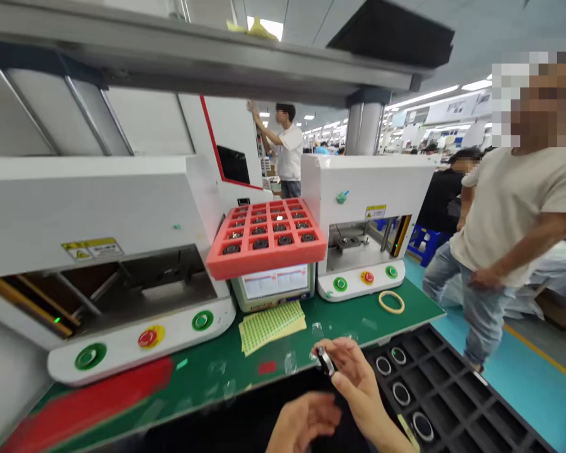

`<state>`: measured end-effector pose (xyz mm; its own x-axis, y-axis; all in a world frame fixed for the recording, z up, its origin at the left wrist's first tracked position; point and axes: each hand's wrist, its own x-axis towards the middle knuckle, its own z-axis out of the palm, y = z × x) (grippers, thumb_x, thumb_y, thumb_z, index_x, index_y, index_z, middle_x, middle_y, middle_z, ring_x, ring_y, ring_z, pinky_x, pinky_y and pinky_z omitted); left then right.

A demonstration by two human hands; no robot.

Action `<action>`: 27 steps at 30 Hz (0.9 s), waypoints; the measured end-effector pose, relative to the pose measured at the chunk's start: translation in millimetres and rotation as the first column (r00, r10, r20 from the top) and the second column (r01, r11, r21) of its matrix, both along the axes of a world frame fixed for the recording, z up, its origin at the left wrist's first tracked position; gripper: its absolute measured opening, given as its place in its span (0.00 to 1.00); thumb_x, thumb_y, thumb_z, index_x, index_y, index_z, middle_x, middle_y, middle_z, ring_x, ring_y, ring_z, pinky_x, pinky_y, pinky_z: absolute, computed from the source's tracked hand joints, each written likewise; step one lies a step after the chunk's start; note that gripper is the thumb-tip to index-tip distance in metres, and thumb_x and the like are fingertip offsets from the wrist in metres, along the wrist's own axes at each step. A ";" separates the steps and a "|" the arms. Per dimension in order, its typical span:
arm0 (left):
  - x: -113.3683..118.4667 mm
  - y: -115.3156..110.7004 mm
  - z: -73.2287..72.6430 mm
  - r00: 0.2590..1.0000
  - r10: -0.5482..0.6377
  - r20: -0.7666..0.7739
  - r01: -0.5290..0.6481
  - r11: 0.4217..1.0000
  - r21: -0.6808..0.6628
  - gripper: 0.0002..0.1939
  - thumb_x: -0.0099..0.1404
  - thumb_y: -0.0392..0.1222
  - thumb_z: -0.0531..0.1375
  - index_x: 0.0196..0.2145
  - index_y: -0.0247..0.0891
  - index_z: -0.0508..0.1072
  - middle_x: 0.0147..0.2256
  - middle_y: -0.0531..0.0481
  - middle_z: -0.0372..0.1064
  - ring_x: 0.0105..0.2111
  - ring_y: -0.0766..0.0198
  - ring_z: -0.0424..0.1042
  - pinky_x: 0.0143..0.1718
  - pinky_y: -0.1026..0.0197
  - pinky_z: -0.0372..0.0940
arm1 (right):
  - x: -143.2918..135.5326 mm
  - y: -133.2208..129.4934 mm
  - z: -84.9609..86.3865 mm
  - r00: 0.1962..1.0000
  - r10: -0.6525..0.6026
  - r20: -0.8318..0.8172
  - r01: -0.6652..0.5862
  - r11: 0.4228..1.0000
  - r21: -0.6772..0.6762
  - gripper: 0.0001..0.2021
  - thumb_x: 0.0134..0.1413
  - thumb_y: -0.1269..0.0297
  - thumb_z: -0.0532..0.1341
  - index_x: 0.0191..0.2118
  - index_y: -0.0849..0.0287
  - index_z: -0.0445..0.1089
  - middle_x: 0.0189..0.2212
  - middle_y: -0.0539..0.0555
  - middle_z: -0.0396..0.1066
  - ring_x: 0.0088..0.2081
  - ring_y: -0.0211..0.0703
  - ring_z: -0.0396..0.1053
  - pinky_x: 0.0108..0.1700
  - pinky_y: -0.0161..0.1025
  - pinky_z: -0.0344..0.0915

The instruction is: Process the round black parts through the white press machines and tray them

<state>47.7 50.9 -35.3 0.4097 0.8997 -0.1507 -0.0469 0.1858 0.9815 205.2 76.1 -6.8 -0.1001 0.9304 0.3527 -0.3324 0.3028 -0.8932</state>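
Above the front edge of the green surface (349, 321), a small black and silver ring-shaped part (326, 362) is held in the right hand (358, 377). It is pinched on edge between the thumb and the bent fingers, and that hand is closed only as far as the part's thickness allows. Just below and beside it, the left hand (306, 420) is held partly open, with its fingers loosely curled and blurred; nothing can be seen in its grasp, and the part is not touched by it.

Near the right hand, a black compartment tray (458, 410) is placed, and four silver-rimmed round pieces (414, 426) are seated in its nearer compartments. Farther back, a red foam tray (264, 267) is set atop a small monitor (276, 283), with dark round parts (260, 243) lying in its cells. Green-dotted sheets (271, 327) are laid in front of the monitor, and a pale yellow ring (382, 305) is found toward the surface's right end. The monitor is flanked by two white machines (99, 207).
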 end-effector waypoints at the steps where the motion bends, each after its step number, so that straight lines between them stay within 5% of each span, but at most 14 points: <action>1: 6.1 -4.5 11.6 0.977 0.042 0.211 -0.025 0.996 -0.086 0.27 0.59 0.67 0.56 0.43 0.45 0.78 0.41 0.41 0.76 0.43 0.47 0.75 0.46 0.44 0.69 | -6.2 -8.7 9.1 1.000 0.023 -0.003 -0.023 1.000 0.013 0.20 0.55 0.52 0.64 0.51 0.49 0.62 0.51 0.59 0.72 0.55 0.53 0.69 0.59 0.56 0.63; 3: 13.9 -12.1 35.9 0.857 0.157 0.490 -0.041 0.970 -0.240 0.24 0.55 0.63 0.63 0.40 0.43 0.80 0.40 0.42 0.77 0.43 0.51 0.75 0.47 0.50 0.70 | -15.3 -22.8 23.7 0.998 0.055 0.002 -0.055 0.998 0.035 0.19 0.55 0.53 0.65 0.50 0.49 0.63 0.51 0.57 0.72 0.55 0.51 0.69 0.59 0.55 0.63; 5: 16.6 -18.1 58.0 0.764 0.275 0.584 -0.066 0.933 -0.353 0.18 0.53 0.54 0.69 0.37 0.42 0.81 0.37 0.46 0.77 0.38 0.59 0.76 0.42 0.60 0.71 | -20.8 -33.1 32.3 0.998 0.066 -0.002 -0.066 0.996 0.058 0.17 0.56 0.55 0.65 0.50 0.48 0.63 0.51 0.56 0.72 0.55 0.50 0.69 0.58 0.53 0.65; 10: 12.3 -29.2 85.0 0.768 0.430 0.475 -0.272 0.890 -0.366 0.15 0.52 0.45 0.71 0.36 0.35 0.80 0.29 0.50 0.73 0.26 0.70 0.71 0.29 0.71 0.70 | -21.7 -42.7 40.1 0.998 0.065 0.014 -0.066 0.990 0.128 0.17 0.59 0.58 0.62 0.54 0.49 0.65 0.53 0.58 0.71 0.54 0.49 0.70 0.57 0.49 0.66; 13: 6.8 -33.0 88.2 0.785 0.493 0.376 -0.479 0.867 -0.136 0.15 0.51 0.46 0.71 0.33 0.34 0.80 0.30 0.47 0.74 0.27 0.66 0.73 0.29 0.68 0.71 | -17.3 -41.7 49.6 0.998 -0.002 0.063 -0.011 0.977 0.214 0.12 0.60 0.61 0.62 0.49 0.50 0.71 0.48 0.56 0.75 0.51 0.46 0.72 0.54 0.42 0.69; 16: -0.8 -38.6 89.7 0.798 0.547 0.252 -0.601 0.757 0.256 0.08 0.58 0.43 0.67 0.34 0.37 0.80 0.31 0.48 0.74 0.31 0.63 0.74 0.33 0.66 0.72 | -15.3 -42.6 61.1 0.981 -0.148 0.129 0.106 0.952 0.287 0.10 0.58 0.72 0.62 0.42 0.49 0.75 0.41 0.51 0.79 0.44 0.40 0.76 0.49 0.36 0.72; 19: -9.9 -44.0 91.2 0.825 0.552 0.118 -0.486 0.588 0.647 0.08 0.62 0.34 0.62 0.39 0.41 0.78 0.32 0.51 0.74 0.33 0.66 0.74 0.35 0.68 0.71 | -16.4 -45.1 70.4 0.952 -0.244 0.187 0.166 0.920 0.355 0.14 0.54 0.78 0.63 0.40 0.51 0.76 0.38 0.50 0.80 0.41 0.40 0.77 0.46 0.34 0.74; 21: -15.7 -45.9 92.5 0.818 0.570 0.074 -0.394 0.462 0.795 0.13 0.63 0.29 0.61 0.43 0.41 0.76 0.34 0.51 0.73 0.34 0.68 0.73 0.35 0.70 0.70 | -17.3 -46.6 75.3 0.935 -0.284 0.213 0.177 0.892 0.416 0.14 0.52 0.79 0.64 0.40 0.53 0.76 0.37 0.51 0.80 0.41 0.41 0.78 0.47 0.35 0.74; 24: -23.2 -46.7 95.5 0.805 0.591 0.052 -0.294 0.322 0.900 0.16 0.63 0.26 0.59 0.46 0.38 0.74 0.37 0.49 0.70 0.38 0.67 0.72 0.38 0.69 0.70 | -17.8 -47.4 81.1 0.910 -0.338 0.240 0.173 0.836 0.521 0.13 0.50 0.80 0.65 0.39 0.56 0.76 0.36 0.52 0.80 0.41 0.42 0.78 0.49 0.35 0.74; 27: -30.1 -46.7 99.5 0.819 0.573 0.032 -0.217 0.258 0.941 0.17 0.64 0.24 0.57 0.48 0.35 0.73 0.40 0.47 0.69 0.43 0.66 0.71 0.42 0.67 0.70 | -18.8 -47.6 85.7 0.898 -0.357 0.257 0.149 0.796 0.586 0.12 0.50 0.81 0.65 0.38 0.58 0.76 0.35 0.54 0.80 0.40 0.43 0.79 0.49 0.34 0.74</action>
